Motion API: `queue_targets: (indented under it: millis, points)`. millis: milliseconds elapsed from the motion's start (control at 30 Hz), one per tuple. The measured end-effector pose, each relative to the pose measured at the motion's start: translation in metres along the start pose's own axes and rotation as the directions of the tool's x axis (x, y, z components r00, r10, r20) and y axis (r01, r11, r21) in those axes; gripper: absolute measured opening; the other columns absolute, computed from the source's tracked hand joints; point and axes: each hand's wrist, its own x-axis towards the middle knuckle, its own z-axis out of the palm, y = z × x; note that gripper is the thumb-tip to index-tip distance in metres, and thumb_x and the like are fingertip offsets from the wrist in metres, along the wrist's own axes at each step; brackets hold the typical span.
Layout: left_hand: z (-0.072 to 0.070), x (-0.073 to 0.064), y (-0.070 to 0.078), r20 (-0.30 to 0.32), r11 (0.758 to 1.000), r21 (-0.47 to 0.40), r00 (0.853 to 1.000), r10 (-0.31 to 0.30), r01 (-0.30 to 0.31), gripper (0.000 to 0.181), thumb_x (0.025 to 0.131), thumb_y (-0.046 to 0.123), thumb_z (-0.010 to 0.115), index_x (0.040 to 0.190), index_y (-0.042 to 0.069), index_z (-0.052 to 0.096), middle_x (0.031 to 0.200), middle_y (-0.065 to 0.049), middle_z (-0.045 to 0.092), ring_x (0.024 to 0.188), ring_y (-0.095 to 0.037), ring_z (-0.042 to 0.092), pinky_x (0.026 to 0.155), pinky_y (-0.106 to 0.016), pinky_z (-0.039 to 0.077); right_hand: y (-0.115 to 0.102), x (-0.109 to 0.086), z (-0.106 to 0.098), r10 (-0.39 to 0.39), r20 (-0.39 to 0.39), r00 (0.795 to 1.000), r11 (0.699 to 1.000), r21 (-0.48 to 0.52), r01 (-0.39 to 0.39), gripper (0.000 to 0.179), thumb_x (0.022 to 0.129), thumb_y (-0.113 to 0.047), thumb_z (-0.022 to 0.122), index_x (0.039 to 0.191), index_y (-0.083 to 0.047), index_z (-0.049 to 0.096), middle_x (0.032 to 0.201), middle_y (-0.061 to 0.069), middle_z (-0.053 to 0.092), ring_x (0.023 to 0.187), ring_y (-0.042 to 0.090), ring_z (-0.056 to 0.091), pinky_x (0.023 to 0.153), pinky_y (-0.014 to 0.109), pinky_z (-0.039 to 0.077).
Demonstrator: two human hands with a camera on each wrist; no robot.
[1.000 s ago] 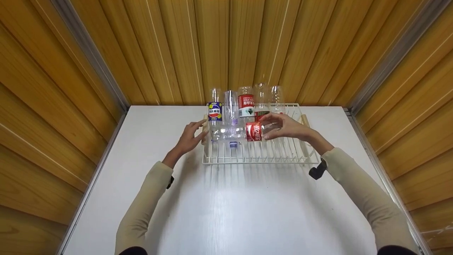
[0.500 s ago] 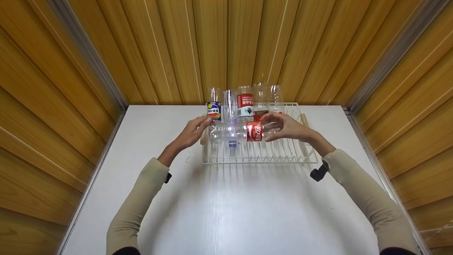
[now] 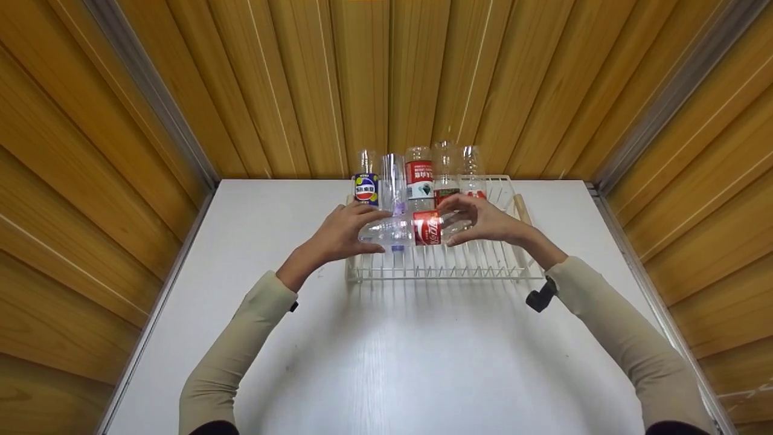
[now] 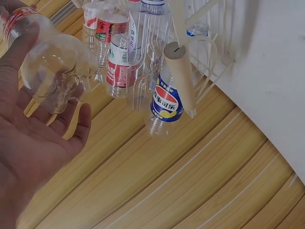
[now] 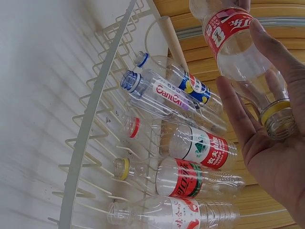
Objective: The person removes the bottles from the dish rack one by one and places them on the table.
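Left grip (image 3: 339, 234) and right grip (image 3: 488, 221) both holding red-label bottle (image 3: 427, 228) sideways; base cut off in right wrist view, neck in left wrist view.

Panelled booth (image 3: 60, 151); wood-look walls (image 3: 386, 78); white tabletop (image 3: 386, 362)

The held bottle (image 3: 424, 228) is glossy clear plastic; the worktop (image 3: 386, 362) smooth, with ribbed wood-grained panels (image 3: 410, 72), perhaps laminate, past its far edge.
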Motion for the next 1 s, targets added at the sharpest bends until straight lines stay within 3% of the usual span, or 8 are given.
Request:
queue_targets:
  millis: [267, 533, 700, 767, 933, 1000]
  points:
    - [0.004, -0.003, -0.004, 0.013, 0.998, 0.048, 1.0, 0.027, -0.028, 0.067, 0.087, 0.039, 0.081, 0.147, 0.022, 0.056, 0.145, -0.009, 0.062, 0.135, -0.032, 0.057, 0.11, -0.053, 0.048, 0.008, -0.003, -0.004, 0.022, 0.037, 0.999, 1.0, -0.012, -0.021, 0.065, 0.085, -0.008, 0.082, 0.143, -0.005, 0.053, 0.143, 0.019, 0.059, 0.129, 0.039, 0.061, 0.098, 0.037, 0.058]
    - [0.009, -0.013, -0.025, -0.031, 0.997, 0.022, 0.997, -0.071, 0.072, 0.063, 0.091, 0.035, 0.077, 0.148, 0.022, 0.054, 0.149, -0.013, 0.057, 0.137, -0.037, 0.055, 0.111, -0.058, 0.046, 0.02, -0.023, -0.024, 0.044, -0.048, 0.998, 0.998, 0.049, -0.042, 0.07, 0.089, -0.006, 0.077, 0.151, -0.004, 0.043, 0.147, 0.024, 0.054, 0.127, 0.022, 0.063, 0.098, 0.03, 0.057]
    - [0.008, -0.022, -0.044, -0.066, 0.987, -0.051, 0.986, -0.153, 0.15, 0.064, 0.089, 0.034, 0.08, 0.147, 0.023, 0.056, 0.147, -0.013, 0.059, 0.136, -0.038, 0.056, 0.11, -0.06, 0.045, 0.034, -0.04, -0.046, 0.074, -0.092, 0.993, 0.996, 0.058, -0.069, 0.068, 0.094, -0.008, 0.072, 0.153, -0.001, 0.039, 0.148, 0.032, 0.05, 0.126, 0.025, 0.066, 0.094, 0.028, 0.059]
    - [0.009, -0.025, -0.052, -0.081, 0.983, -0.102, 0.983, -0.163, 0.154, 0.064, 0.088, 0.032, 0.081, 0.146, 0.021, 0.056, 0.146, -0.013, 0.06, 0.134, -0.038, 0.058, 0.11, -0.059, 0.046, 0.041, -0.049, -0.056, 0.099, -0.114, 0.989, 0.994, 0.064, -0.092, 0.066, 0.096, -0.009, 0.071, 0.153, 0.0, 0.039, 0.146, 0.028, 0.053, 0.123, 0.02, 0.068, 0.094, 0.027, 0.058]
    - [0.015, -0.033, -0.07, -0.116, 0.953, -0.269, 0.977, -0.176, 0.14, 0.063, 0.087, 0.027, 0.083, 0.144, 0.012, 0.058, 0.142, -0.014, 0.064, 0.129, -0.036, 0.062, 0.107, -0.056, 0.05, 0.064, -0.071, -0.075, 0.149, -0.168, 0.974, 0.988, 0.062, -0.14, 0.061, 0.098, -0.012, 0.069, 0.152, 0.0, 0.041, 0.136, 0.006, 0.064, 0.114, 0.005, 0.069, 0.093, 0.028, 0.058]
    - [0.018, -0.036, -0.075, -0.125, 0.934, -0.327, 0.973, -0.192, 0.143, 0.063, 0.087, 0.025, 0.083, 0.143, 0.01, 0.058, 0.139, -0.016, 0.065, 0.127, -0.037, 0.062, 0.105, -0.056, 0.051, 0.072, -0.078, -0.081, 0.17, -0.193, 0.966, 0.986, 0.037, -0.166, 0.06, 0.099, -0.015, 0.068, 0.151, -0.001, 0.042, 0.138, 0.008, 0.064, 0.114, 0.002, 0.068, 0.093, 0.024, 0.058]
